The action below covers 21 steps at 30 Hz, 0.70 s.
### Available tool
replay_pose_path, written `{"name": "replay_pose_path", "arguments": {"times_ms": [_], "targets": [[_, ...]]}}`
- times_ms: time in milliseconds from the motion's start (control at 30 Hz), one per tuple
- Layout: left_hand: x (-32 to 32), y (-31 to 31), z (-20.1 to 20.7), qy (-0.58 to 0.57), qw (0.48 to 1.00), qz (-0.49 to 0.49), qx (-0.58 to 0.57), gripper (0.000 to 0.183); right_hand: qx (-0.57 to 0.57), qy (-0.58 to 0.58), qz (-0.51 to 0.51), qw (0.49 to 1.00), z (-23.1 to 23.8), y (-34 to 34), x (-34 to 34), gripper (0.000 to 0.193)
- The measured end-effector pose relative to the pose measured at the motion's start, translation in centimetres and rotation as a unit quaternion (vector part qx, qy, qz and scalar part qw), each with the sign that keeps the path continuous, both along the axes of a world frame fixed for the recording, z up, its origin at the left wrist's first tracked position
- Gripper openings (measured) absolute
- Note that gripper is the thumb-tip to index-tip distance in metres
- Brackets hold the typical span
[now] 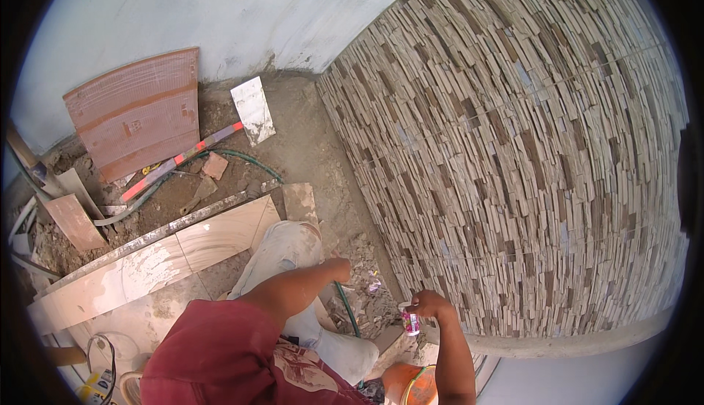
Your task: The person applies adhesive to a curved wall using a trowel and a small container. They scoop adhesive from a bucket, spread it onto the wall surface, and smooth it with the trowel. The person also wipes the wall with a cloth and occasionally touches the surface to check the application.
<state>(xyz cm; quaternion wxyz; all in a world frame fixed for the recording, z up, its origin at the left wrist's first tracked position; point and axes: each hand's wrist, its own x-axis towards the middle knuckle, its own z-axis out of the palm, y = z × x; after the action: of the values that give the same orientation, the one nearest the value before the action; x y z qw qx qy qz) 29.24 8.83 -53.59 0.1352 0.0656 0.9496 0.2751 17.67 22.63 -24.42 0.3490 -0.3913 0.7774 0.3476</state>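
My right hand (431, 305) is closed on the upper part of a small white cup (411, 324) with a pink and purple print. It hangs beside the foot of the wall clad in narrow stone-look strips (506, 185). My left hand (338, 268) is past my bent knee, over the rubble-strewn floor (359, 287). Its fingers are too small and turned away to show whether they hold anything. A green hose (347, 308) runs just below that hand. An orange bucket (419, 384) stands near my right forearm, partly cut off by the lower edge.
Light tiles (216, 238) line a ledge to my left. Beyond it lie a red and grey level (183, 157), a trowel (198, 194) and a white tile piece (253, 110). A large brown tile (139, 115) leans on the pale wall (176, 16).
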Motion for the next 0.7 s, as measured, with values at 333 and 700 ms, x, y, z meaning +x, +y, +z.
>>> {"name": "replay_pose_path", "arguments": {"times_ms": [333, 700], "targets": [[-0.3, -0.8, -3.2, 0.064, 0.991, -0.071, -0.098, 0.018, -0.445, 0.246, 0.056, 0.859, 15.3, -14.5, -2.7, 0.04], [2.7, -0.9, 0.0, -0.09, 0.947, 0.217, 0.221, 0.039, -0.525, 0.262, -0.297, 0.753, -4.0, 21.9, 3.3, 0.032]]}}
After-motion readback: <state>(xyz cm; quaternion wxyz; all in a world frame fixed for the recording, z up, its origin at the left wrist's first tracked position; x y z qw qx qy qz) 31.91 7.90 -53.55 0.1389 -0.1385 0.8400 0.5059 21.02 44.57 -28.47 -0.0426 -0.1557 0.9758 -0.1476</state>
